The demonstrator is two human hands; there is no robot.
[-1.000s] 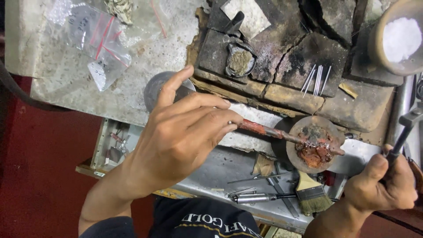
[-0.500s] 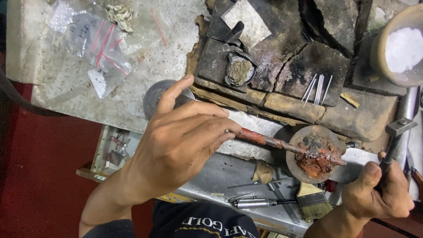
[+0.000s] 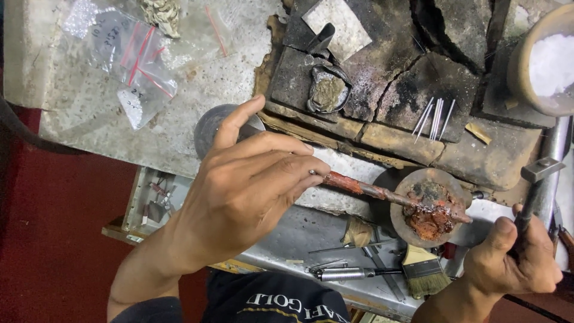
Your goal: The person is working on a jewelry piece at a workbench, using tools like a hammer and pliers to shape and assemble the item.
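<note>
Pinching the near end of a reddish stick (image 3: 371, 190) between thumb and fingertips, the left hand (image 3: 251, 191) holds it level over the worktop (image 3: 89, 113). Its far end, caked with red wax, lies on a round pad (image 3: 427, 206). The right hand (image 3: 514, 260) is closed around the handle of a small hammer (image 3: 535, 182), head raised just beside the pad. Near them lie a brush (image 3: 421, 269), thin wires (image 3: 433, 116) on charred blocks (image 3: 382, 66), plastic bags (image 3: 134, 60) and a bowl of white powder (image 3: 547, 60).
</note>
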